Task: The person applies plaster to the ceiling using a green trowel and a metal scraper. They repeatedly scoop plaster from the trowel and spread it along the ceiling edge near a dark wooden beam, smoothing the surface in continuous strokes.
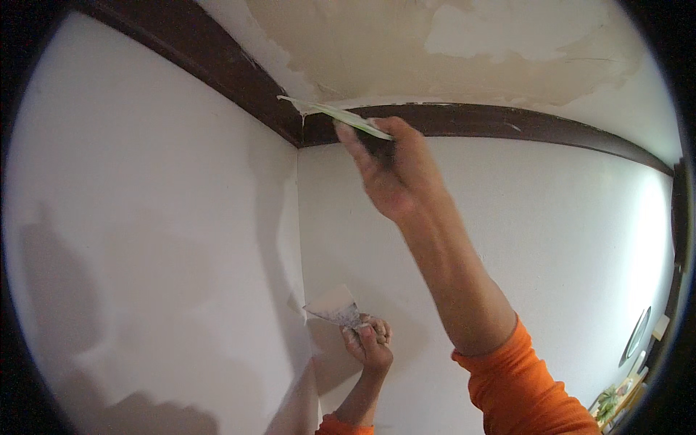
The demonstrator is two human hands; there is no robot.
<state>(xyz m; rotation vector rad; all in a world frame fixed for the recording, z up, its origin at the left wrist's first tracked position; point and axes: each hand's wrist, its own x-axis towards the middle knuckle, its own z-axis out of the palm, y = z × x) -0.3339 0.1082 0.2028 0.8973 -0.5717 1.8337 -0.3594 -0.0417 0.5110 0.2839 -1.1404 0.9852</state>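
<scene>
My right hand [391, 170] is raised to the ceiling corner, its fingers wrapped round a plastering trowel. The trowel's thin pale blade [341, 116] shows nearly edge-on, tilted, its far tip by the wet-looking edge of the ceiling. Most of its dark handle is hidden in my grip. Lower down, in front of the wall corner, my left hand [371, 341] holds a putty knife [335, 304] with its broad blade up and to the left. Pale filler smears cover the blade's lower part and my left fingers.
Dark brown trim [464, 119] runs along the top of both white walls [167, 181]. Overhead, the ceiling [362, 43] has beige and whitish patches. A round mirror-like object [636, 337] hangs on the right wall, with a green plant [607, 402] at the lower right.
</scene>
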